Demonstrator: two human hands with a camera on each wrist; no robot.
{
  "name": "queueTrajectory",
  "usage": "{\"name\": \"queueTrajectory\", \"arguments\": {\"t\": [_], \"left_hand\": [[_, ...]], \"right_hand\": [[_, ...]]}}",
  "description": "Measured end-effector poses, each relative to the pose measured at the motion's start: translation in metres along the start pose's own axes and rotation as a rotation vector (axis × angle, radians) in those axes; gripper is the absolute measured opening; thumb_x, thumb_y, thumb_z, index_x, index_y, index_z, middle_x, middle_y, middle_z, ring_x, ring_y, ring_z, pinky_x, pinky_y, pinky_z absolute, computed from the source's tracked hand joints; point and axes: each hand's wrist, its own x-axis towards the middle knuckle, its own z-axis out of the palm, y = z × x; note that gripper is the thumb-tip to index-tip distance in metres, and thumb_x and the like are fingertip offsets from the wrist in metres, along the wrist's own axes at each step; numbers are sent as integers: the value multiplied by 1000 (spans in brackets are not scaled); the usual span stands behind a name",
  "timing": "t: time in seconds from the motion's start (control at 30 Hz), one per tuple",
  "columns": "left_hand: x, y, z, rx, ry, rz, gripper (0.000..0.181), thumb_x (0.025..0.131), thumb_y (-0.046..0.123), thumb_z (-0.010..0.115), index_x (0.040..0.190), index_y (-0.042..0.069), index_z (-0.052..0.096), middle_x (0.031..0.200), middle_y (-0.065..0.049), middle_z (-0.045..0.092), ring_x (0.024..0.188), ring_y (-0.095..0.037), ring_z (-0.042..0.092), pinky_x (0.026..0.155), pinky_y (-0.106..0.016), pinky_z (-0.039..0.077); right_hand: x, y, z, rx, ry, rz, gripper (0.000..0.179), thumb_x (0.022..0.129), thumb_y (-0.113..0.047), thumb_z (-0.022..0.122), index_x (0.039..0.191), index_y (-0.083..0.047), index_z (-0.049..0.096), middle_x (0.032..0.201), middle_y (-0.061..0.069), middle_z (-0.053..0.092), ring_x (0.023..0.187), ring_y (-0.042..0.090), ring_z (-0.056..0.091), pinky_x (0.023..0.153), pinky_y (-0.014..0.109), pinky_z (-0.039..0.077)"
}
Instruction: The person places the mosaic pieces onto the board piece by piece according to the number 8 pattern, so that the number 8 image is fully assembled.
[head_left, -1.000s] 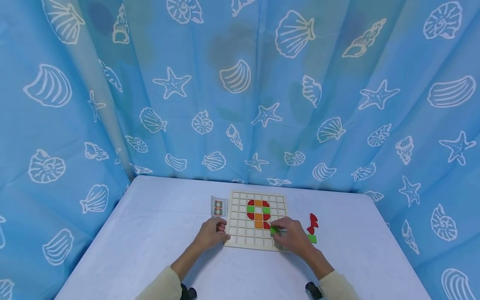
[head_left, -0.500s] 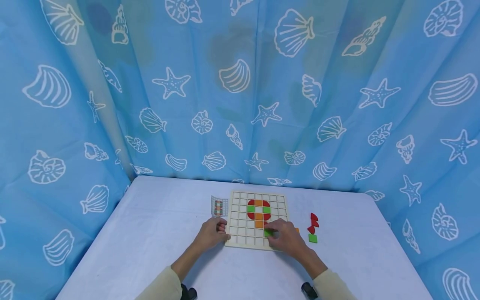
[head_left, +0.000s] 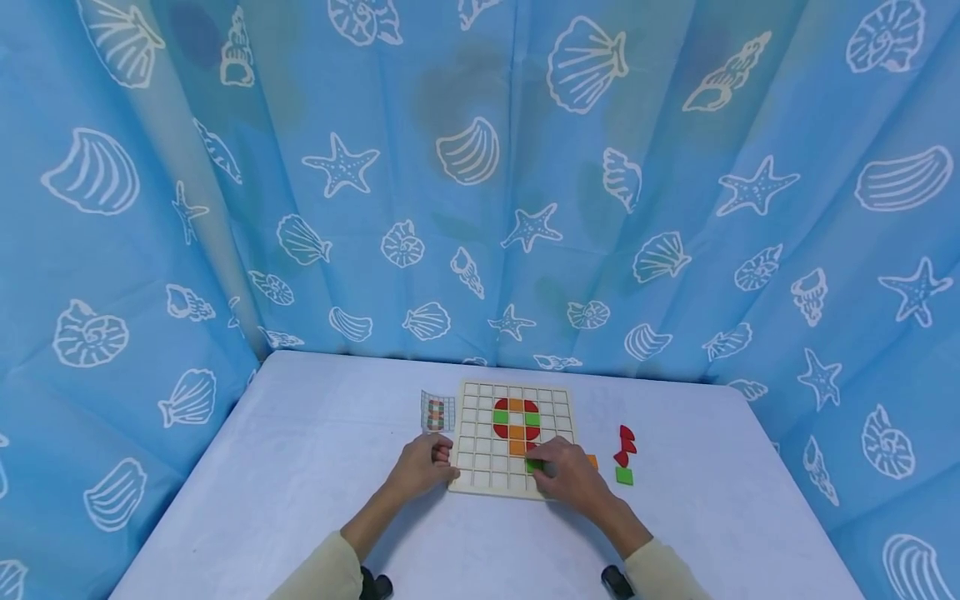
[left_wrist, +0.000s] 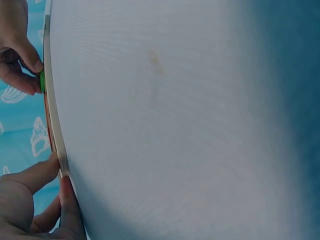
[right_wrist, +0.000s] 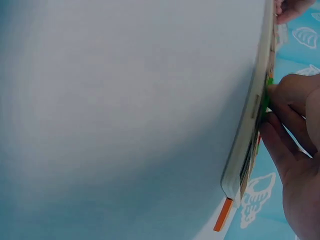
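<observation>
A pale wooden grid board [head_left: 480,481] lies on the table, partly filled with red, orange and green pieces forming a ring with a short column below. My left hand [head_left: 417,471] grips the board's front left corner, thumb and fingers around its edge in the left wrist view. My right hand [head_left: 573,477] pinches a green square tile [head_left: 533,466] at the board, just below a red piece [head_left: 531,447]. In the right wrist view, the thumb and fingers hold that green tile [right_wrist: 267,100] close against the board's top. The right hand hides the board's front right part.
A small printed pattern card [head_left: 437,412] lies left of the board. To the right are several red pieces [head_left: 626,446] and a green square [head_left: 624,476]. An orange tile [head_left: 592,462] shows beside the right hand. A blue shell-print curtain [head_left: 480,208] surrounds the white table [head_left: 337,417].
My right hand has moved left over the board with the green tile, to under the red piece, uncovering an orange tile at the right. The left hand stays at the corner.
</observation>
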Motion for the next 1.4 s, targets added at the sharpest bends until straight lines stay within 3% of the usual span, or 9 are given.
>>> {"name": "queueTrajectory", "arguments": {"t": [0.3,0.53,0.7,0.83,1.0,1.17,1.4], "left_hand": [[-2,-1,-1,19,11,29,43,78,12,81,113,0,61,89,-2,53,82,-16,51,68,-27,45],[-1,-1,1,22,8,19,43,78,14,81,114,1,61,90,-2,53,82,-15,51,68,-27,45],[0,-2,1,26,6,15,43,78,14,82,114,1,61,90,-2,53,82,-16,51,69,-27,45],[-1,-1,0,27,7,17,43,78,14,81,113,1,61,90,-2,53,82,-16,51,68,-27,45],[-1,0,-1,20,8,11,42,78,14,81,113,1,61,89,-2,53,82,-16,51,68,-27,46],[-1,-1,-1,23,7,18,42,78,14,81,112,0,61,88,-2,53,81,-16,51,68,-27,46],[0,-3,0,28,6,29,43,77,14,82,113,0,62,89,-2,53,81,-16,51,68,-27,46]], "right_hand": [[3,2,1,19,7,-2,31,79,-24,82,110,-18,75,100,-9,68,95,6,57,84,31,52],[4,1,0,-35,-13,15,28,80,-26,81,106,-19,77,97,-10,67,92,6,56,81,29,52],[4,4,-9,20,-47,106,27,81,-27,80,107,-21,77,96,-11,66,92,8,58,79,30,52],[5,21,-28,75,0,223,27,81,-21,80,108,-20,75,102,-5,66,95,14,60,78,34,54],[0,53,-53,60,51,254,25,85,-12,75,110,-13,73,108,4,67,98,21,62,81,40,54],[-14,75,-63,27,36,255,25,84,-9,75,109,-11,73,105,4,68,93,21,61,81,40,55],[-28,90,-66,55,-27,312,34,78,-3,79,110,-11,73,103,2,69,97,22,62,80,40,55]]}}
